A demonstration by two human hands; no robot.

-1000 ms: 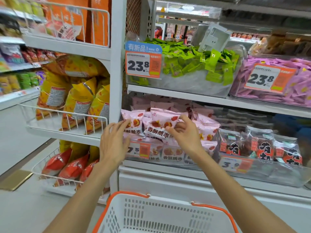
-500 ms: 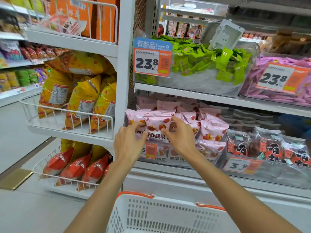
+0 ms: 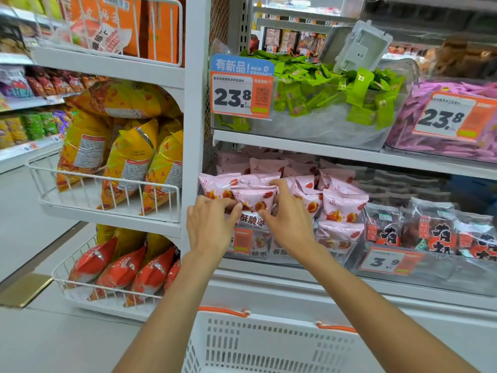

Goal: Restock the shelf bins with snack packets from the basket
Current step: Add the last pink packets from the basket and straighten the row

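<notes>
A pink snack packet (image 3: 255,201) with red fruit print stands at the front left of a clear shelf bin (image 3: 347,250) full of the same pink packets (image 3: 341,205). My left hand (image 3: 209,224) pinches the packet's lower left edge. My right hand (image 3: 289,219) grips its right side, fingers over the top. Below, the white basket (image 3: 269,343) with orange handles sits at the frame's bottom; its inside is hidden.
To the right is a clear bin of dark packets (image 3: 435,232) with a 3.9 tag. The shelf above holds bins of green sachets (image 3: 322,84) and purple sachets (image 3: 457,125). On the left, wire racks (image 3: 107,189) carry yellow and red bags.
Both hands have lowered the pink packet from above the pile into the front left of the bin and closed in on its sides. The camera has shifted left.
</notes>
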